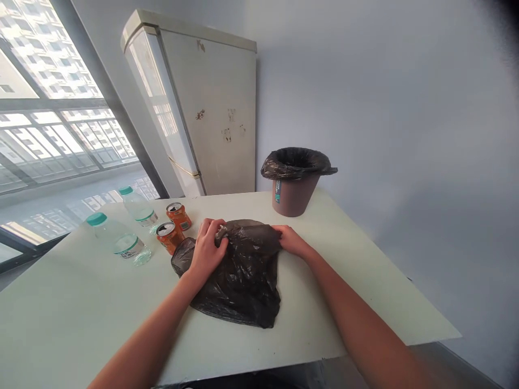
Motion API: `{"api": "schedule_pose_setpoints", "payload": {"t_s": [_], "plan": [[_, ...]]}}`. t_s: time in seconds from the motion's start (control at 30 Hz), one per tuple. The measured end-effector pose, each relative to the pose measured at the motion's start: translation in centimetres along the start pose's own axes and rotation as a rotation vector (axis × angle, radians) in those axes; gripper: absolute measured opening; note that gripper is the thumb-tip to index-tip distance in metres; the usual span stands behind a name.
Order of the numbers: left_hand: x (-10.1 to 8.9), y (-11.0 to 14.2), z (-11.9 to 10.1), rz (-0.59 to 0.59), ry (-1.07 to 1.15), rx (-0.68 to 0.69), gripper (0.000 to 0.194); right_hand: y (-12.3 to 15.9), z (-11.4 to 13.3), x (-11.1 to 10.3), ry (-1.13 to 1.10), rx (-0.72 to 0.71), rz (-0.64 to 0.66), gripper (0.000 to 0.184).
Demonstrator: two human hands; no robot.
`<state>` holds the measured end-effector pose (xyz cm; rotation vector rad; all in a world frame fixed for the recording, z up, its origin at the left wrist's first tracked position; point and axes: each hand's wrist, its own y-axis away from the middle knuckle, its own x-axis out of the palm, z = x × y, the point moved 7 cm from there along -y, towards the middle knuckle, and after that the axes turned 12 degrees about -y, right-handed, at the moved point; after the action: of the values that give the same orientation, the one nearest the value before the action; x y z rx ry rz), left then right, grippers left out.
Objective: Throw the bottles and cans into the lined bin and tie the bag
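Observation:
A black plastic garbage bag [243, 281] lies crumpled on the white table in front of me. My left hand [210, 246] grips its upper left part, fingers curled into the gathered plastic. At the bag's upper right edge, my right hand [290, 240] pinches the plastic; some of its fingertips are hidden behind the bag. Two orange drink cans, a nearer can [170, 237] and a farther can [179, 215], stand just left of my left hand. The nearer one is close to the bag's left corner.
Two clear plastic bottles with teal caps, one nearer bottle [121, 240] and one farther bottle [139, 208], stand at the left. A brown trash bin [298, 194] lined with a black bag is at the table's back. Behind the table [324, 302] are a fridge [219, 108] and a wall.

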<state>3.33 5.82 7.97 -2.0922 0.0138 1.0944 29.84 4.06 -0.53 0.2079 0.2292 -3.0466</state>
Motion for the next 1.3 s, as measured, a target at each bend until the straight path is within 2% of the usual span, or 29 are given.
{"api": "schedule_pose_setpoints", "payload": {"t_s": [0.1, 0.2, 0.23, 0.3, 0.37, 0.47, 0.57, 0.67, 0.73, 0.8, 0.9, 0.93, 1.03, 1.1, 1.13, 1.2, 1.27, 1.3], "plan": [[-0.1, 0.1, 0.5, -0.036, -0.035, -0.02, 0.035, -0.2, -0.5, -0.1, -0.029, 0.013, -0.018, 0.021], [-1.4, 0.5, 0.0, -0.117, 0.034, 0.035, 0.041, -0.5, -1.2, -1.3, -0.107, 0.01, -0.149, 0.017], [-1.7, 0.6, -0.3, -0.106, 0.058, 0.06, 0.039, -0.5, -1.4, -1.9, -0.142, 0.01, -0.213, 0.017], [-1.3, 0.7, -0.9, 0.016, 0.074, 0.056, 0.03, -0.5, -1.8, -3.0, -0.211, 0.009, -0.336, 0.017], [0.1, 0.8, -0.9, 0.218, 0.053, -0.022, 0.025, -0.3, -1.8, -3.7, -0.269, 0.003, -0.42, 0.018], [2.5, 1.3, -0.4, 0.446, 0.043, -0.131, 0.047, -0.1, -1.4, -3.7, -0.339, -0.004, -0.447, 0.027], [4.4, 1.9, -0.1, 0.56, 0.189, -0.15, 0.061, -0.1, -1.0, -3.1, -0.383, -0.003, -0.429, 0.039], [5.0, 2.1, -0.7, 0.599, 0.395, -0.106, 0.05, -0.2, -0.8, -2.9, -0.393, -0.005, -0.434, 0.038], [4.4, 1.7, -1.0, 0.558, 0.426, -0.071, 0.038, -0.1, -1.0, -3.3, -0.385, -0.003, -0.474, 0.038], [3.2, 0.9, -0.5, 0.446, 0.351, -0.092, 0.028, 0.2, -1.5, -4.1, -0.365, 0.0, -0.563, 0.039], [0.9, -0.1, 1.9, 0.232, 0.132, -0.238, 0.017, 0.9, -2.1, -5.5, -0.316, -0.014, -0.718, 0.039], [0.3, -0.2, 2.9, 0.193, 0.049, -0.289, 0.015, 1.1, -2.2, -5.8, -0.295, -0.027, -0.758, 0.04], [-0.4, -0.3, 5.6, 0.212, -0.179, -0.383, 0.011, 1.7, -1.8, -6.6, -0.218, -0.078, -0.846, 0.042], [-0.9, -0.5, 6.0, 0.191, -0.286, -0.342, 0.012, 2.1, -1.1, -6.9, -0.158, -0.112, -0.895, 0.043], [-1.4, -0.8, 5.5, 0.128, -0.314, -0.289, 0.014, 2.4, -0.6, -6.9, -0.135, -0.125, -0.916, 0.042], [-2.8, -0.9, 3.2, -0.055, -0.299, -0.145, 0.016, 2.8, 0.9, -6.6, -0.038, -0.179, -0.93, 0.039], [-3.9, -0.4, -0.2, -0.19, -0.207, 0.015, 0.017, 3.0, 3.4, -5.4, 0.144, -0.295, -0.869, 0.031], [-4.0, 0.1, -2.0, -0.212, -0.147, 0.097, 0.019, 3.1, 4.7, -4.2, 0.242, -0.371, -0.806, 0.027]]}}
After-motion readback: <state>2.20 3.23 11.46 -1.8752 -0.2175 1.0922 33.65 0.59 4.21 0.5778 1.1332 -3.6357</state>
